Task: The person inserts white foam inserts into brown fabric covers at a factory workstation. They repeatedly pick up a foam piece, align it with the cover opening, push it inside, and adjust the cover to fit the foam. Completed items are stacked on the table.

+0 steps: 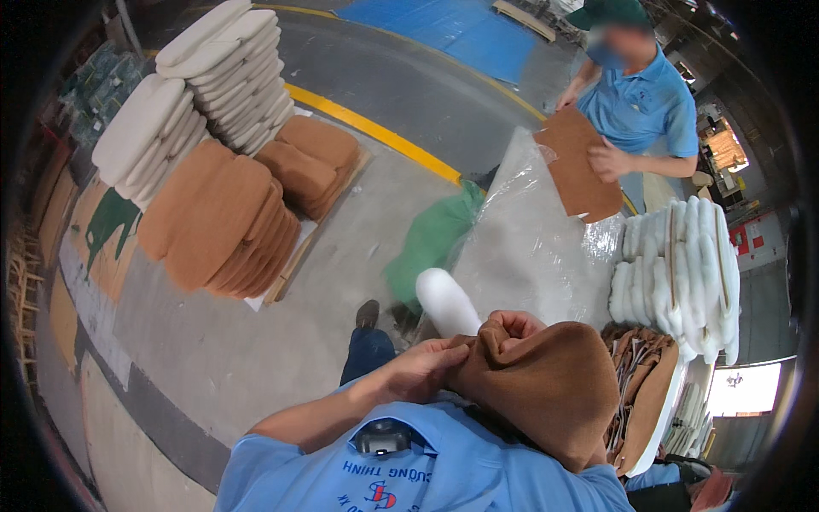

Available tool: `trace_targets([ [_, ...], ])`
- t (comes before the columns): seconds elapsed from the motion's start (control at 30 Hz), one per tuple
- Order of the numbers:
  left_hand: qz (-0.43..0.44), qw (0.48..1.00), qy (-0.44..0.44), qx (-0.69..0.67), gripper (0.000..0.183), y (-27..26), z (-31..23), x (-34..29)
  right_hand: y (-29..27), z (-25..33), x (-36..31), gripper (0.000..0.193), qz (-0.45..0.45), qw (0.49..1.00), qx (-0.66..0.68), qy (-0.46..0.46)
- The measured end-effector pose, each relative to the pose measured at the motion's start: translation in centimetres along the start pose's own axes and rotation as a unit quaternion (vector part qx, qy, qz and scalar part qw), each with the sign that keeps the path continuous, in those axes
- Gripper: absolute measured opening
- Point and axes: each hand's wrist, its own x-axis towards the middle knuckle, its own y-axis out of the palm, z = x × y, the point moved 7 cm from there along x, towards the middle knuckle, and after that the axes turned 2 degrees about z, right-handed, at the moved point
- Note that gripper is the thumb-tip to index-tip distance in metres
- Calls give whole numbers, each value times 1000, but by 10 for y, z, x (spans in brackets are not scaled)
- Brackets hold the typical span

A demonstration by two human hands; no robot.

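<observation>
Close to my chest is a brown fabric cushion cover [550, 388], bunched at its left end and rounded at its right. My left hand [431, 363] pinches the cover's edge between thumb and fingers. The fingers of my right hand [517, 328] are curled into the gathered cloth along its upper edge. A white padded cushion [445, 299] sticks out beyond the cover, its rounded end pointing away from me. How far the padding reaches under the brown cloth is hidden.
A plastic-covered table [520, 247] stands ahead. Across it, a co-worker [640, 111] handles a brown cover [580, 166]. White pads [678, 273] and folded brown covers [636, 375] are stacked at right. Brown cushions [213, 222] and white pads [230, 68] stand left; a green bag [431, 239] lies by the table.
</observation>
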Motion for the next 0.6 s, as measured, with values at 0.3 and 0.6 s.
trace_targets([
  [0.3, -225, 947, 197, 120, 33, -38, -33, 27, -48, 4, 59, 20, -191, 969, -158, 11],
  [0.6, -501, 725, 234, 411, 40, -127, -90, 39, -98, 13, 153, 25, -133, 890, -433, -47],
])
